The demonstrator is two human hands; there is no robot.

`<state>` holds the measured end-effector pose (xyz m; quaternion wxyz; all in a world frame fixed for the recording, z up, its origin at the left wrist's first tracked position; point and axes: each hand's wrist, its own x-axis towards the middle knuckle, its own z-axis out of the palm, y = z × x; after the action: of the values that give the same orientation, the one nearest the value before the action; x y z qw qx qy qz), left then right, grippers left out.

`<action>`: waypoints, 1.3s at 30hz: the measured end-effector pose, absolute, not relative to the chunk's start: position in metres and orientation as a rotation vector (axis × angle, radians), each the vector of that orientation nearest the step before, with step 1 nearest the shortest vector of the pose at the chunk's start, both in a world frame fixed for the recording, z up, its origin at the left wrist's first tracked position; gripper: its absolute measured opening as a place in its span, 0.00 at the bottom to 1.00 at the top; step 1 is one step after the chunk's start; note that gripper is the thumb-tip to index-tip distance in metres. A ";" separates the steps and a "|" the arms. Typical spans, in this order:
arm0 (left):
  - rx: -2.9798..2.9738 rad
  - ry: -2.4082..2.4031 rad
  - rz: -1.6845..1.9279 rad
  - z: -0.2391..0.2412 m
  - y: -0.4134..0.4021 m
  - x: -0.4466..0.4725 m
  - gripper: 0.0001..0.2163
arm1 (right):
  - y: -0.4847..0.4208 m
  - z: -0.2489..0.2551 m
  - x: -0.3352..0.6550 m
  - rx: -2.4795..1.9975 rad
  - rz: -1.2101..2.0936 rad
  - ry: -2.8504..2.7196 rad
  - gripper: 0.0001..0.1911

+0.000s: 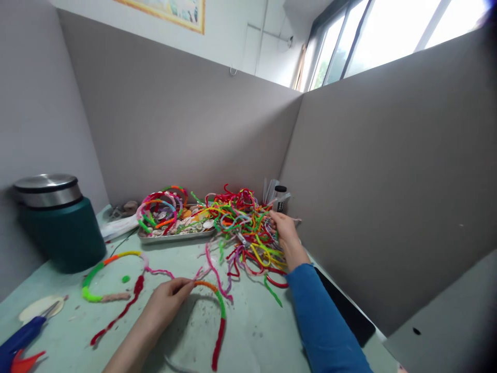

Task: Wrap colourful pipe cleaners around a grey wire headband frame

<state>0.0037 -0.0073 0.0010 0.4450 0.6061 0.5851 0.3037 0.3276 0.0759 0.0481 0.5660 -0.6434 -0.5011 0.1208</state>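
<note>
My left hand (171, 298) is closed in a pinch on the orange end of a curved pipe-cleaner strip (222, 311). That strip runs from orange through green to dark red, its red tip pointing down toward the table's front. My right hand (285, 231) reaches to the right side of a tangled heap of coloured pipe cleaners (243, 215). Its fingertips look pinched on a pipe cleaner there, though the strands partly hide them. On the left lies a wrapped pipe-cleaner arc (89, 285) in green, orange, yellow and pink, with a dark red tail (124, 311).
A metal tray (176, 239) holds buttons and wrapped hoops (159, 207) at the back. At left stand a teal thermos (62, 233) and a blue glue gun (23, 334). A black-capped bottle (279, 199) is behind the heap; a black flat object (345, 311) lies beneath my right arm. Grey partitions enclose the table.
</note>
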 end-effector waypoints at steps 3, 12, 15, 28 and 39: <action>1.522 1.442 0.738 0.003 -0.008 0.004 0.20 | 0.072 0.047 0.333 -1.748 0.138 -1.255 0.18; 1.419 1.437 0.723 0.000 -0.008 0.005 0.23 | 0.048 0.078 0.311 -1.906 -0.274 -1.745 0.13; 1.368 1.429 0.741 -0.006 -0.007 0.005 0.22 | 0.044 0.081 0.300 -1.999 -0.144 -2.066 0.14; 1.357 1.415 0.709 -0.007 -0.005 0.006 0.20 | 0.058 0.054 0.292 -2.458 0.056 -2.054 0.10; 1.434 1.438 0.686 -0.006 -0.004 0.004 0.23 | 0.052 0.065 0.310 -2.222 0.233 -2.058 0.14</action>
<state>0.0040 -0.0041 -0.0060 0.4786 0.5872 0.5891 0.2811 0.3096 0.0522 0.0648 0.0518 -0.7305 -0.6767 0.0765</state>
